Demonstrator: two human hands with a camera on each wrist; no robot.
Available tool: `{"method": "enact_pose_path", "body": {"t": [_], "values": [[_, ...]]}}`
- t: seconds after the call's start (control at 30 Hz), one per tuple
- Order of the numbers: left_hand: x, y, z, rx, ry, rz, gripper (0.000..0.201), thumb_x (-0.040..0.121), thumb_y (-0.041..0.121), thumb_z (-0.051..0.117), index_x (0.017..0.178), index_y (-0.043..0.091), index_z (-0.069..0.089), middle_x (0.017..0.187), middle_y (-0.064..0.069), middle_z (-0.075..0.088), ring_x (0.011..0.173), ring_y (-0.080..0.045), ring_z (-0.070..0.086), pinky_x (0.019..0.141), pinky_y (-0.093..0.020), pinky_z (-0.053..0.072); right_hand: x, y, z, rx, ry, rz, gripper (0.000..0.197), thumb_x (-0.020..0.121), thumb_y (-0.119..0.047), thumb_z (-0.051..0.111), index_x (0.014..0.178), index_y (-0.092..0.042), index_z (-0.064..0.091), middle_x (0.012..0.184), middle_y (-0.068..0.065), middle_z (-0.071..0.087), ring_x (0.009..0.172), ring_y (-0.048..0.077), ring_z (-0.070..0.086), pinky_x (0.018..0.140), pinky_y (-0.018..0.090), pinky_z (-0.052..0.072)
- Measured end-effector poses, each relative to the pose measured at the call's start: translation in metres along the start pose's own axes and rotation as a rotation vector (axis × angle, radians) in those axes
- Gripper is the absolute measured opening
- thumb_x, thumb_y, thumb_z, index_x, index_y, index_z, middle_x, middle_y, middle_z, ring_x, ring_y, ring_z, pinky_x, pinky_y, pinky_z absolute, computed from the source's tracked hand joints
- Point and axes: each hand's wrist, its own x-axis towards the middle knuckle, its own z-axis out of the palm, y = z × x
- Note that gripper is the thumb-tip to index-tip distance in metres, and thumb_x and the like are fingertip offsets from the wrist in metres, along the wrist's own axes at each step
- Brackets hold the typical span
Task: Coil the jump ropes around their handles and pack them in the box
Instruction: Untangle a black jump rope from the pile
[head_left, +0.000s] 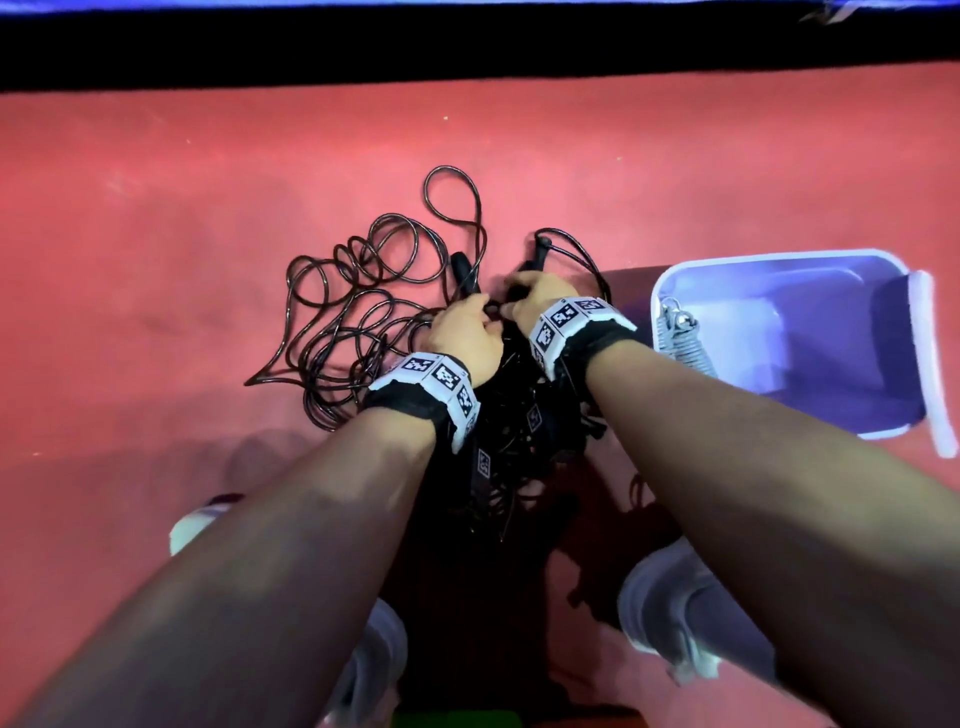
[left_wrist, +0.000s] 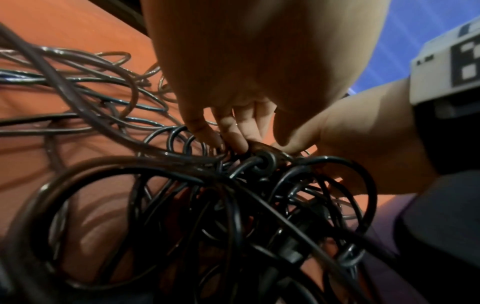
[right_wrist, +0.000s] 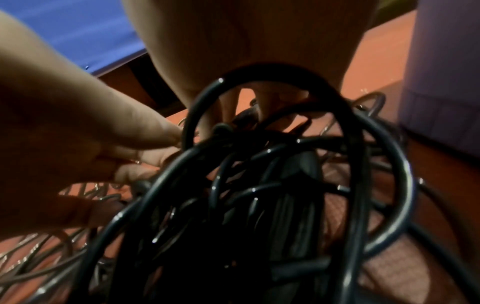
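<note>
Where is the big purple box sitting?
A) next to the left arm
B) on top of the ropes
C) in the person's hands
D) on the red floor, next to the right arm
D: in the head view the pale purple plastic box stands on the red floor beside the right hand, apart from the tangled black jump ropes.

Two hands, the left hand (head_left: 464, 332) and the right hand (head_left: 535, 296), reach into one tangled pile of jump ropes (head_left: 363, 312). How many ropes cannot be told. One box (head_left: 789, 291) sits on the floor, and two black handles (head_left: 460, 270) stick up.
</note>
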Motion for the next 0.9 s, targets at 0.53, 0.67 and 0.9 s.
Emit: {"method": "enact_pose_path", "body": {"t": [0.53, 0.67, 0.9], "values": [[-0.09, 0.047, -0.093, -0.248, -0.112, 0.087, 0.011, 0.085, 0.005, 0.065, 0.095, 0.006, 0.068, 0.074, -0.004, 0.058, 0.06, -0.015, 0.05, 0.051, -0.02, 0.037, -0.127, -0.055, -0.039, 0.383, 0.18, -0.307, 0.032, 0.082, 0.01, 0.058, 0.105, -0.009, 0.068, 0.102, 0.011, 0.065, 0.08, 0.019, 0.057, 0.078, 0.029, 0.053], [-0.131, 0.055, -0.117, -0.286, -0.026, 0.107, 0.016, 0.089, 0.015, 0.065, 0.102, 0.006, 0.064, 0.09, -0.007, 0.065, 0.077, -0.019, 0.06, 0.07, -0.028, 0.046, -0.17, -0.066, -0.053, 0.45, 0.172, -0.366, 0.027, 0.087, 0.01, 0.052, 0.083, -0.012, 0.068, 0.078, 0.002, 0.061, 0.068, 0.019, 0.055, 0.064, 0.029, 0.052], [-0.195, 0.088, -0.163, -0.556, 0.274, 0.283, 0.026, 0.084, 0.003, 0.07, 0.103, 0.011, 0.054, 0.094, -0.008, 0.067, 0.087, -0.025, 0.065, 0.079, -0.034, 0.052, -0.224, -0.049, -0.063, 0.378, 0.114, -0.167, 0.022, 0.093, -0.001, 0.051, 0.108, -0.01, 0.064, 0.09, 0.006, 0.063, 0.048, 0.011, 0.056, 0.042, 0.017, 0.048]]}}
